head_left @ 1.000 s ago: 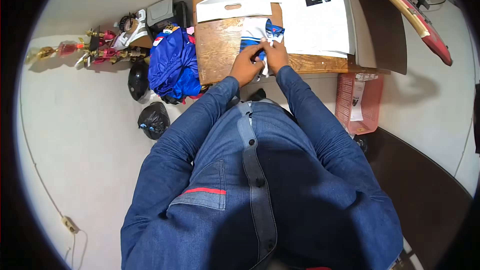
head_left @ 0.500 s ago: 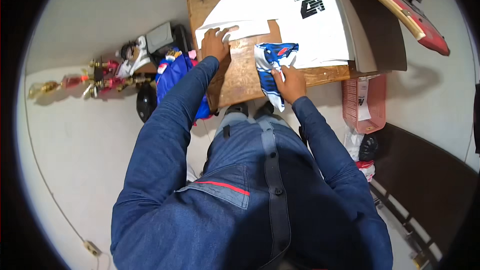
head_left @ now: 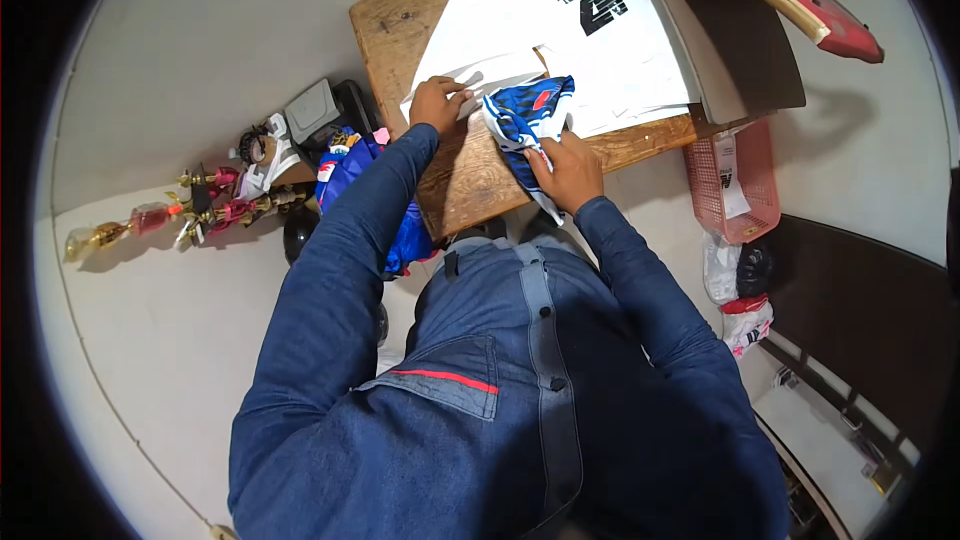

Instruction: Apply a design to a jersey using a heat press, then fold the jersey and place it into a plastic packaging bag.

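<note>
A large white plastic bag [head_left: 535, 10] with black print lies over the wooden table [head_left: 400, 15]. My left hand [head_left: 437, 106] is at its near left edge, fingers bent over the rim, which is raised and creased beside them. My right hand [head_left: 570, 172] grips a folded piece of patterned cloth [head_left: 530, 110] in blue, white and black with a small red patch, perhaps a garment. The cloth's far end lies against the near edge of the bag, and its lower tip hangs past the table's front edge. My right palm hides part of it.
Brown sheets or boards [head_left: 720, 40] stand at the table's right, under a red-and-cream padded edge [head_left: 800, 15]. A pink plastic basket [head_left: 735, 185] is below the right end. Blue packed fabric [head_left: 345, 180] and gold-and-red trophies [head_left: 215, 205] are at the left.
My right hand has moved the cloth slightly up and left, toward the bag's edge. My left fingers have drawn in, and the bag's near rim has lifted a little. The view has shifted slightly.
</note>
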`<move>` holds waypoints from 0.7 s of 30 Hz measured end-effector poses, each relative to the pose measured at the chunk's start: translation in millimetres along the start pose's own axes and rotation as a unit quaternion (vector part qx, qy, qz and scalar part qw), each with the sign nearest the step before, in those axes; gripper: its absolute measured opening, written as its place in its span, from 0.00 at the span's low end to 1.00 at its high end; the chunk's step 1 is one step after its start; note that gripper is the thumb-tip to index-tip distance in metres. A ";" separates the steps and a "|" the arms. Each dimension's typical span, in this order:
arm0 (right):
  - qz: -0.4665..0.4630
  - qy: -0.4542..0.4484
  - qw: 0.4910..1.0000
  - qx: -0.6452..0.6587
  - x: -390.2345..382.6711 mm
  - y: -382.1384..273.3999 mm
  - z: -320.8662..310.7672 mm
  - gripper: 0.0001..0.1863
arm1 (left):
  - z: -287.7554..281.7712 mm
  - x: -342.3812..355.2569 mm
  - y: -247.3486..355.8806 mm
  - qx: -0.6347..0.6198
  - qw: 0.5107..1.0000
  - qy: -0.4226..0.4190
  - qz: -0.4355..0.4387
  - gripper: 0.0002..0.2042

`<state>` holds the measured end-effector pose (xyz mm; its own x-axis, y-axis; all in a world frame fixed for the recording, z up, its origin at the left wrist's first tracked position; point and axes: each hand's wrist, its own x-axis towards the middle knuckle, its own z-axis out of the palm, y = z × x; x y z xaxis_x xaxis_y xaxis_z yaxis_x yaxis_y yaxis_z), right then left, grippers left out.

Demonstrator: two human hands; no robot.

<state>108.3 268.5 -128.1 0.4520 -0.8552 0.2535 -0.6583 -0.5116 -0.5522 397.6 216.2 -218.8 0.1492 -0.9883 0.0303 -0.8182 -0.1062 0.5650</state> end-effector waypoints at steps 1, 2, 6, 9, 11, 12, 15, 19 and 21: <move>-0.002 0.006 1.000 0.005 1.3 -1.9 1.5 0.11 | -5.1 -0.5 3.9 -0.010 1.000 -0.017 0.009 0.16; -0.015 0.021 1.000 0.013 3.0 -2.1 5.7 0.11 | -6.9 -1.8 7.5 -0.045 0.999 -0.011 -0.007 0.16; -0.014 0.013 0.999 -0.043 4.7 0.4 15.0 0.11 | -20.4 -9.9 35.6 -0.135 0.987 0.082 -0.008 0.15; 0.021 -0.045 0.995 -0.083 6.8 3.4 17.3 0.14 | -35.9 -10.9 54.0 -0.189 0.974 0.126 0.001 0.15; 0.023 -0.060 0.994 -0.083 7.1 1.6 13.9 0.14 | -48.3 -11.7 63.3 -0.198 0.970 0.136 -0.019 0.16; 0.014 -0.060 0.995 -0.084 7.1 -0.7 11.1 0.14 | -57.6 -14.1 72.4 -0.179 0.974 0.133 -0.029 0.16; -0.019 -0.014 0.998 -0.061 5.8 -11.8 -4.0 0.15 | -58.0 -20.7 79.6 -0.110 0.980 0.159 0.044 0.14; -0.070 -0.005 0.997 -0.028 8.4 -26.7 -14.4 0.12 | -49.7 -24.4 81.5 -0.165 0.968 0.187 0.023 0.13; -0.084 0.011 0.996 -0.014 9.5 -29.4 -18.0 0.12 | -63.8 -20.8 94.5 -0.241 0.950 0.198 -0.022 0.14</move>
<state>121.1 273.9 -95.1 0.5440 -0.7582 0.3593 -0.5903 -0.6502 -0.4784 352.6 233.7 -113.5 0.4527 -0.8552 0.2523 -0.4714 0.0107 0.8818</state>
